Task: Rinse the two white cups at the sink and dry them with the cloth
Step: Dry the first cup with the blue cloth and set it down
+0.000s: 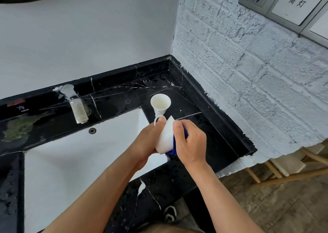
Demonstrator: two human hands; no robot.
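One white cup [166,136] is tilted on its side above the sink's right edge. My left hand [149,140] grips it, with the thumb near its handle. My right hand [190,142] holds a blue cloth [174,147] pressed against the cup's right side and bottom; most of the cloth is hidden by my fingers. The second white cup [160,103] stands upright on the black counter just behind, its mouth open toward me.
The white sink [74,161] is set in a black marble counter [209,126] with water drops. A metal faucet [77,106] stands at the back left. A white brick wall [248,73] closes the right side, with sockets up high. Wooden furniture [291,163] is at lower right.
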